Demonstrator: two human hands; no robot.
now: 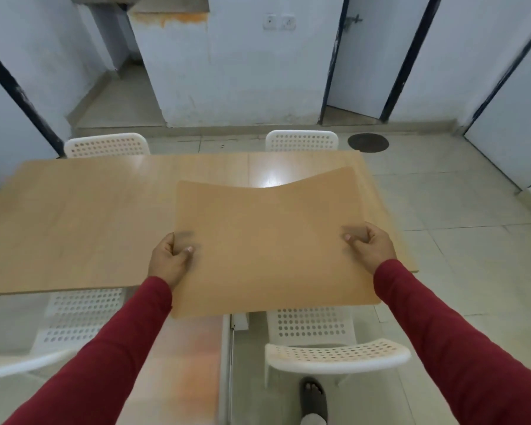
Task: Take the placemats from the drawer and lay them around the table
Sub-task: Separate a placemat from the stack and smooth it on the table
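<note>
In the head view, a person in dark red sleeves holds one tan placemat (267, 240) out flat over the near right part of the wooden bench (89, 216). The left hand (170, 259) is clamped on the mat's left edge, thumb on top and fingers underneath, and the right hand (370, 245) is clamped the same way on the right edge. The mat is in the air, not resting: its far edge sags in the middle, so it is a thin, flexible sheet, and its near edge overhangs the bench's near edge above a white perforated chair (334, 354). I cannot tell whether this is a single mat or a stack held together. No mat appears laid on the bare bench top, and the drawer is not in view. Two more white chairs (106, 145) stand at the far edge and another at the near left corner. Judging by this, the step in hand is laying a mat at the near right seat. The next move calls for lowering the mat onto the bench, squaring its long side with the near edge in front of the chair, and then letting go with both hands so it lies flat without curling.
</note>
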